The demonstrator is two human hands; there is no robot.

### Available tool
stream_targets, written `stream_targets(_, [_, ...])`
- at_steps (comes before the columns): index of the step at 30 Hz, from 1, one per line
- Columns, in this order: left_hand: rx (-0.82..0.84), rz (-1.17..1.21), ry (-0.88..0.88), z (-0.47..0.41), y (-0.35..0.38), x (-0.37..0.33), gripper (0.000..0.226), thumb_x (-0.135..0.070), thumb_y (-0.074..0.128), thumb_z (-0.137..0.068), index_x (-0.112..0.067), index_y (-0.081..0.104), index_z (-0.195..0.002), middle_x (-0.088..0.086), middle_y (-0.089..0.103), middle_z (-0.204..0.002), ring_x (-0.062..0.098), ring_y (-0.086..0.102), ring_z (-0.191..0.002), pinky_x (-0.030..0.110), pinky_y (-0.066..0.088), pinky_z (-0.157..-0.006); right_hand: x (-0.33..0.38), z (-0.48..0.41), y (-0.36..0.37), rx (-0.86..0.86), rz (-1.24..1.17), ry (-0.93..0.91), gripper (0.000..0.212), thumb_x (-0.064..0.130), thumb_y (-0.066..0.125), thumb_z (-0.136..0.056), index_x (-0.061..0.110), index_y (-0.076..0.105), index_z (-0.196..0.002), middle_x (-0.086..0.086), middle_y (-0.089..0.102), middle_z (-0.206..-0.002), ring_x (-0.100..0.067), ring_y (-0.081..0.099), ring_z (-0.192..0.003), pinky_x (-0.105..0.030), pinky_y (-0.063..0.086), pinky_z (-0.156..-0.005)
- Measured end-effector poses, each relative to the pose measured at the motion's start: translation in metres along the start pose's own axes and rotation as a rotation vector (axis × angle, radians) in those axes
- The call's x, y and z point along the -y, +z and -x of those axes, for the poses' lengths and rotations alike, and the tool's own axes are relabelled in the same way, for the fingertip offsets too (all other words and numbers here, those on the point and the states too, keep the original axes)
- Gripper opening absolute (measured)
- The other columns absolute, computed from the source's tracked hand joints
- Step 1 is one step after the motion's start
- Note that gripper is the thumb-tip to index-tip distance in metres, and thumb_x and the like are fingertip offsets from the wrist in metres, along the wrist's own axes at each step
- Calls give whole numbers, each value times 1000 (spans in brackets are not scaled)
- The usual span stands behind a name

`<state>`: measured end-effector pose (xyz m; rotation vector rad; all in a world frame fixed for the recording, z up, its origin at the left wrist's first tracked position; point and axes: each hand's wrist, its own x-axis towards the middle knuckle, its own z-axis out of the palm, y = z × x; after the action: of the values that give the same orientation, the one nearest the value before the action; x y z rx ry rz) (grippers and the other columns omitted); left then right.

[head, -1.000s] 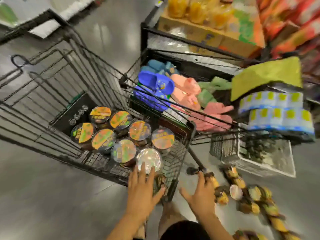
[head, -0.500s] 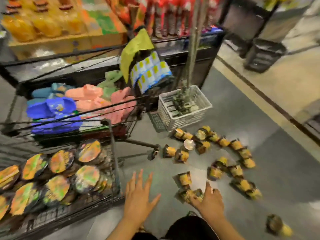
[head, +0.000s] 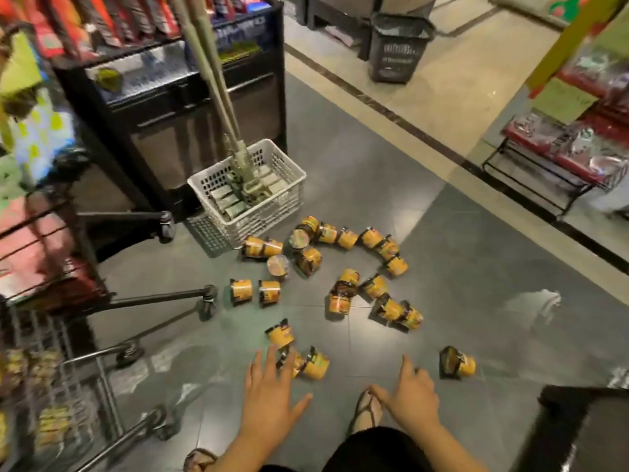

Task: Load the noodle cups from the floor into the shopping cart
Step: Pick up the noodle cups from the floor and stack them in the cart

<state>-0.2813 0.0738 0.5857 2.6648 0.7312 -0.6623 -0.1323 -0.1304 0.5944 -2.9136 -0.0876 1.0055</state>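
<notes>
Several yellow noodle cups (head: 343,277) lie scattered on the grey floor tiles, most on their sides. My left hand (head: 272,396) is spread flat with straight fingers, its fingertips over a pair of cups (head: 313,364) lying close to me. My right hand (head: 410,395) hovers above the floor with a pointing forefinger and holds nothing; a single cup (head: 457,362) lies just to its right. The shopping cart (head: 68,386) is at the lower left edge, blurred, with loaded cups dimly visible through its wire side.
A white plastic crate (head: 269,195) with mop handles stands behind the cups. A second cart (head: 44,240) with pink goods is at left, its wheels (head: 207,301) near the cups. A black shelf unit (head: 190,107), a black bin (head: 398,49) and a dark box (head: 585,434) stand around.
The view has swung right, from the cart to the cups on the floor. Both hands left the cart and came down towards the nearest cups.
</notes>
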Motion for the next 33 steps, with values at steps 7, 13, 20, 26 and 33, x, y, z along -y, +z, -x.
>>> stream_targets(7, [29,-10,46,-57,12,-153,77,-70,49,-73,-20,60,-131,22,52,-137,43,49,-126,54,46,-99,-119,-79,-70,-12,16,15,105,76,52,-77,17,8,-153,-17,31,-146,-34,35,-132,-41,40,-102])
stream_targets(13, [43,79,45,-79,19,-209,81,-70,31,-87,-25,18,-153,15,13,-160,36,11,-146,45,13,-118,-187,-118,-90,22,20,105,105,80,49,-75,18,12,-152,-15,44,-131,-33,44,-121,-42,45,-96])
stream_targets(20, [101,19,6,-129,50,-179,88,-72,28,-77,-14,47,-140,22,42,-144,43,38,-132,52,31,-110,-193,-163,-60,79,-67,184,105,74,54,-78,15,10,-153,-19,42,-133,-37,41,-124,-45,40,-99])
stream_targets(26, [115,-35,-17,-228,122,-152,83,-66,40,-83,-16,34,-148,23,28,-153,39,24,-141,47,21,-114,-180,-255,21,124,-47,102,105,71,55,-79,14,7,-153,-21,36,-140,-38,35,-129,-45,36,-103])
stream_targets(33, [-18,-16,12,-405,266,-136,87,-68,47,-86,-20,20,-153,21,19,-157,38,16,-144,46,16,-117,-141,-446,150,-6,58,-137,107,68,61,-77,14,8,-153,-21,37,-138,-37,39,-125,-45,38,-102])
